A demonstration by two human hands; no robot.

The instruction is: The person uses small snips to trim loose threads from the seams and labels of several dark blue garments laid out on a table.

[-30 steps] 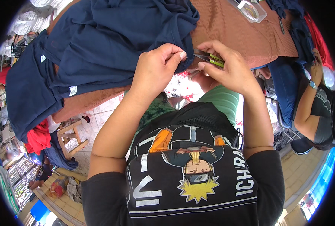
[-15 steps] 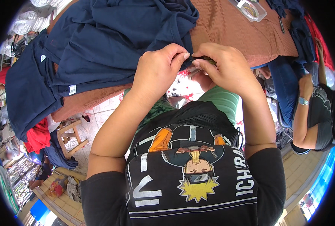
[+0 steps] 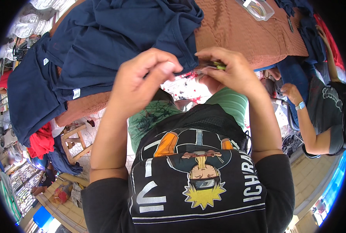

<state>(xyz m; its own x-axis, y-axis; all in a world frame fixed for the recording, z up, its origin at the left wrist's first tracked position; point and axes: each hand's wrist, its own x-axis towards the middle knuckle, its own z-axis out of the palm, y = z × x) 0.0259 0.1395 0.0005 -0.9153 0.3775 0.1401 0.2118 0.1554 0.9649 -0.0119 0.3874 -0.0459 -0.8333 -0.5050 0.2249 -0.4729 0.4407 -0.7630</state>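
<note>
A dark navy garment lies spread over the brown cloth-covered table, and its hem hangs at the near edge. My left hand is in front of that hem, thumb and forefinger drawn together; anything pinched in them is too small to see. To its right, my right hand holds small thread snips with yellow-green on them, partly hidden in the palm. The fingertips of this hand are beside the garment's right corner. Dark loose threads lie on my green-clad left thigh.
A clear plastic container with rings inside sits on the brown table cover. Another person's hand is at the right, beside dark blue cloth. A wooden stool and red cloth are at lower left.
My left hand has come away from the garment's corner, moving left and toward me. My hands are farther apart, and the snips show more in my right hand.
</note>
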